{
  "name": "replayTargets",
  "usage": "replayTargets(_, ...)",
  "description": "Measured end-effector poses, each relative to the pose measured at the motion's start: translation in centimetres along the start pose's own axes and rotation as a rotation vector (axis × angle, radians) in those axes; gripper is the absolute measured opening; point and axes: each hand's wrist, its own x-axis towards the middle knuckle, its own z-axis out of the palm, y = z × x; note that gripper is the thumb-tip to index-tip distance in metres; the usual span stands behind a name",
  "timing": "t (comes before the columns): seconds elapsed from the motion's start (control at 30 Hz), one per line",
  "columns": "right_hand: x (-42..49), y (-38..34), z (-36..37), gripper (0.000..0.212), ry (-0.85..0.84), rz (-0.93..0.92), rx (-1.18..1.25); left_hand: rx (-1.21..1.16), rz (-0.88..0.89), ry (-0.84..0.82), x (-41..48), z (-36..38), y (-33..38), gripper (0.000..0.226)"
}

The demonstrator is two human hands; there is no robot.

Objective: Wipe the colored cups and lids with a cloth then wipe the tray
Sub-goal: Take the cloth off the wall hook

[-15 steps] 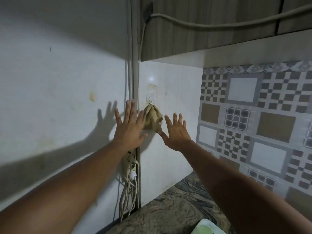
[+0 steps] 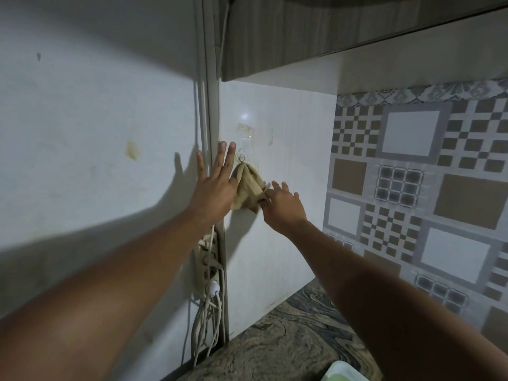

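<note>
A tan cloth point(image 2: 248, 185) hangs bunched from a clear adhesive hook point(image 2: 242, 158) on the white wall. My left hand point(image 2: 215, 185) is flat with fingers spread, its thumb side touching the cloth's left edge. My right hand point(image 2: 283, 206) reaches in from the right, and its thumb and fingers pinch the cloth's lower right corner. A pale green tray corner point(image 2: 342, 372) shows at the bottom edge. No cups or lids are in view.
A power strip point(image 2: 207, 265) with plugs and hanging cables is fixed to the wall below my left hand. A dark cabinet point(image 2: 302, 31) hangs overhead. Patterned tiles point(image 2: 417, 193) cover the right wall above a marbled counter point(image 2: 288, 339).
Both hands have moved closer to the cloth. My right hand now pinches its lower corner, and my left hand touches its left side.
</note>
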Motion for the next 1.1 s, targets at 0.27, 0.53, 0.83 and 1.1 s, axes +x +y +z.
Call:
replayTargets(0.27, -0.3, -0.3, -5.6, 0.023, 0.314, 0.005, 0.161, -0.097, -0.042, 0.086, 3.6, -3.8, -2.0, 0.009)
replayTargets(0.53, -1.2, -0.5, -8.2, 0.027, 0.358, 0.069, 0.216, -0.291, -0.198, 0.012, 6.4, -9.5, -2.3, 0.018)
replayTargets(0.83, -3.5, 0.2, -10.0, 0.027, 0.129, 0.153, 0.494, -0.615, -0.499, -0.141, 6.5, -12.9, -0.6, 0.010)
replayTargets(1.1, -8.9, 0.8, -7.3, 0.044, -0.404, 0.434, 1.234, -1.132, -0.802, -0.560, 2.9, -13.5, 1.6, 0.007)
